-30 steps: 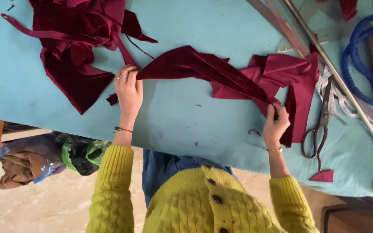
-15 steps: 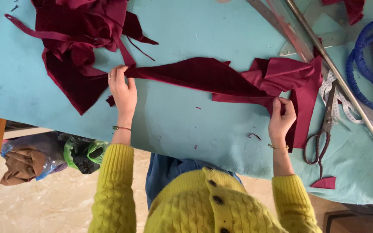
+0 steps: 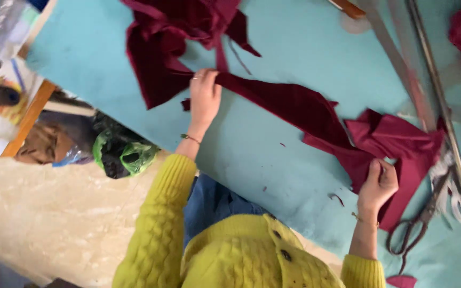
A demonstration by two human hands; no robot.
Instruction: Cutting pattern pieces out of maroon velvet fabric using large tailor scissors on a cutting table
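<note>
You are pinching one end of the strip (image 3: 289, 104) with your left hand (image 3: 205, 98), fingers closed over its edge. Your right hand (image 3: 378, 184) is gripping the other end, thumb pressed on the cloth. The strip is lying stretched between both grips on the table (image 3: 273, 165). Scissors (image 3: 417, 226) are lying just beside your right hand, a cloth pile (image 3: 177, 37) just beyond your left.

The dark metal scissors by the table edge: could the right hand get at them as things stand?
Probably yes. The dark metal scissors lie uncovered on the turquoise table, just beside the right hand, but that hand grips the maroon fabric strip and would have to release it first.
</note>
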